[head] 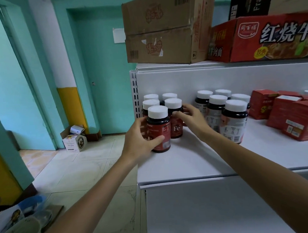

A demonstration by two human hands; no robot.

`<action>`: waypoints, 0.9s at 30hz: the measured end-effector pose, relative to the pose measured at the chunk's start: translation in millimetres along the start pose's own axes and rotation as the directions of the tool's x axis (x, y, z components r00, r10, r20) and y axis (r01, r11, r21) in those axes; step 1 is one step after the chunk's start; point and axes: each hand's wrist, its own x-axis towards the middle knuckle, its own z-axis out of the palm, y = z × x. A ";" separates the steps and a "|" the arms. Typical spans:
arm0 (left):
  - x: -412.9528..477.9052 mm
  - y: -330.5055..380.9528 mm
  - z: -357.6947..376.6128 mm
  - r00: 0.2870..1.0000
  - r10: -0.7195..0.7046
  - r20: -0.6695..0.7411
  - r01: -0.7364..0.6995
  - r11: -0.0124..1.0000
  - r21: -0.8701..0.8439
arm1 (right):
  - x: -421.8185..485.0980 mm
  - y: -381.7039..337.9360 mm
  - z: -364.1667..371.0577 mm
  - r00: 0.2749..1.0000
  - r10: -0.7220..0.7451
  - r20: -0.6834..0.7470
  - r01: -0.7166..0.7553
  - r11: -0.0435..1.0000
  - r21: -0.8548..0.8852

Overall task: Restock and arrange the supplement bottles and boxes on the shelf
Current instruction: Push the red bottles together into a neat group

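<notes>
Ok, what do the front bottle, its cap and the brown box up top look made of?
Front bottle: dark glossy body, plastic or glass, can't tell; red printed label. Cap: matte white, likely plastic. Brown box: matte cardboard, creased, with tape along its seam.

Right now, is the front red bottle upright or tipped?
Upright: the front red bottle stands on the shelf with its white cap on top, while the left hand grips its side.

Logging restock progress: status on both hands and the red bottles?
Left hand grips front red bottle, upright on shelf. Right hand holds Fe bottle behind it. Pale-label bottles close right, nothing blocking.
</notes>
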 end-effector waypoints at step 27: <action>24.0 38.6 13.1 0.879 0.216 -0.426 -0.187 0.976 0.109 | 1.9 -28.3 -25.6 0.982 -0.125 -0.141 0.107 0.986 -0.129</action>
